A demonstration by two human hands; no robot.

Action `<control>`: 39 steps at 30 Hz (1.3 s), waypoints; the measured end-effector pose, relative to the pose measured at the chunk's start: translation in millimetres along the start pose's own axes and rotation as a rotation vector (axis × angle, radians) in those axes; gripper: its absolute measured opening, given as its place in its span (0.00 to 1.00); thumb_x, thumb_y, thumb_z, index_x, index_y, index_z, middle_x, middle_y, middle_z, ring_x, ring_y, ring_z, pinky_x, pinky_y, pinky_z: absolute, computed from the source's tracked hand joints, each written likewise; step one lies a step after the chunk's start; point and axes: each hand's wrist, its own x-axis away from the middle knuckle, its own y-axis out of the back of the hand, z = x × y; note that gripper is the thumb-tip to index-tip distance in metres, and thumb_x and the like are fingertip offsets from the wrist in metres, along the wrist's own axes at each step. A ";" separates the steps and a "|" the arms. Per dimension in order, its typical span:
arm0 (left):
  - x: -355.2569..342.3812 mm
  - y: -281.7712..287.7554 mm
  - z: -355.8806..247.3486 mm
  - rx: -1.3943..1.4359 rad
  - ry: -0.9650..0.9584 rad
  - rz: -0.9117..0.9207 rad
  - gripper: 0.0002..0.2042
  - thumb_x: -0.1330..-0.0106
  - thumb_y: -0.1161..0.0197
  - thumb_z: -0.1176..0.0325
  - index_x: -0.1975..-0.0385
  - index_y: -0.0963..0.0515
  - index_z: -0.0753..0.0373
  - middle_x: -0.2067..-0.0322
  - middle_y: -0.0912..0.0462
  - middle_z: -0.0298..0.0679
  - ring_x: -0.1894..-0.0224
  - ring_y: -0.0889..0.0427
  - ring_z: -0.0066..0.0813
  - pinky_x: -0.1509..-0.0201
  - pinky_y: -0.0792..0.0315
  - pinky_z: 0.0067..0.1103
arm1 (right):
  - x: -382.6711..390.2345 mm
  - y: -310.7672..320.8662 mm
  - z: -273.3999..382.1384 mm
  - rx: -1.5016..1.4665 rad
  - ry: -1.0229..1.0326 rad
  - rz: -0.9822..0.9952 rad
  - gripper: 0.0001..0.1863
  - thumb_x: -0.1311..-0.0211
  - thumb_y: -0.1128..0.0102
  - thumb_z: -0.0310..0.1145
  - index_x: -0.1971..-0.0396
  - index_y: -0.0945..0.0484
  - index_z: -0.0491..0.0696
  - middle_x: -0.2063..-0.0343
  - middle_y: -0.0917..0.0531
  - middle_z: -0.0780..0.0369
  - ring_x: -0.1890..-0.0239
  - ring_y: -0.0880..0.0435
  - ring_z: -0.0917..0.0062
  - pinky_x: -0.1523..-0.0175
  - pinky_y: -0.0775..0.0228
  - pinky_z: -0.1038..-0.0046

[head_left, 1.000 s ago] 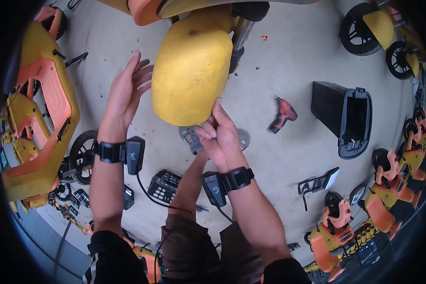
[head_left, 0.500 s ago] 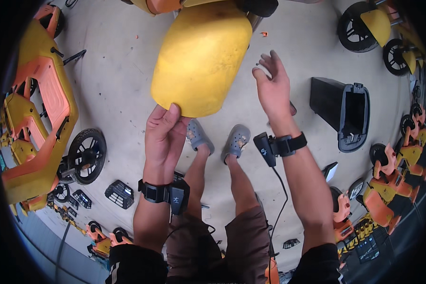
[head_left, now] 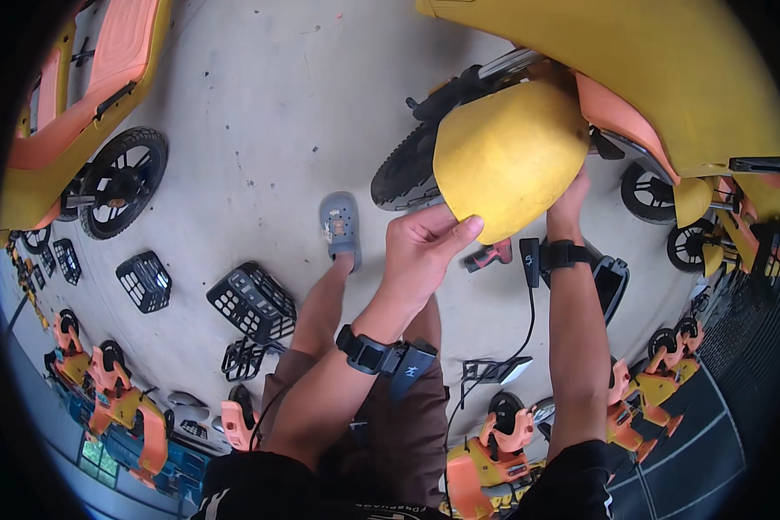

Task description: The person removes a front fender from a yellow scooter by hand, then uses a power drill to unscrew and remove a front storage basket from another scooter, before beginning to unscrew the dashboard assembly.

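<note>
A scuffed yellow mudguard (head_left: 511,147) sits below the yellow and orange scooter body (head_left: 685,87), over a front black tyre (head_left: 399,173) and a steel fork tube (head_left: 503,65). My left hand (head_left: 429,243) grips the mudguard's lower left edge, thumb on its outer face. My right hand (head_left: 568,204) is raised behind the mudguard's right edge; its fingers are hidden there. Both wrists carry strapped black devices with cables. A red and black cordless drill (head_left: 491,256) lies on the floor under the mudguard, partly covered.
Another scooter (head_left: 78,130) stands at the left. Black slatted baskets (head_left: 247,299) lie on the floor (head_left: 260,104); a black box (head_left: 611,290) is at the right, partly behind my arm. Rows of orange-yellow scooters (head_left: 130,407) line the far sides. My grey clog (head_left: 338,225) is below.
My view has swung, putting the scooter at the upper right. My right hand has moved from open beside the mudguard to behind its right edge. My left hand has taken hold of the mudguard's lower edge.
</note>
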 end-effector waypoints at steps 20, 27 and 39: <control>10.3 -34.0 -2.6 -0.077 -0.093 -0.220 0.14 0.37 0.40 0.72 0.55 0.24 0.73 0.61 0.17 0.42 0.60 0.19 0.25 0.52 0.25 0.24 | 20.5 56.3 65.7 -0.189 -0.552 0.243 0.27 0.36 0.53 0.44 0.45 0.35 0.38 0.54 0.21 0.53 0.53 0.21 0.69 0.49 0.30 0.70; 6.9 -61.6 29.9 0.139 -0.155 -0.225 0.09 0.37 0.39 0.72 0.61 0.22 0.71 0.71 0.17 0.37 0.71 0.23 0.16 0.69 0.29 0.14 | 41.2 20.9 83.0 -0.602 -1.071 0.261 0.34 0.35 0.63 0.59 0.47 0.32 0.42 0.56 0.21 0.57 0.50 0.24 0.70 0.41 0.41 0.62; -67.8 10.5 -39.1 -0.460 -0.224 -0.387 0.22 0.36 0.41 0.56 0.62 0.25 0.75 0.66 0.18 0.49 0.66 0.17 0.30 0.60 0.24 0.21 | 108.5 -9.0 97.5 -1.424 -1.047 0.115 0.18 0.30 0.61 0.41 0.55 0.27 0.44 0.61 0.17 0.60 0.66 0.22 0.76 0.44 0.36 0.62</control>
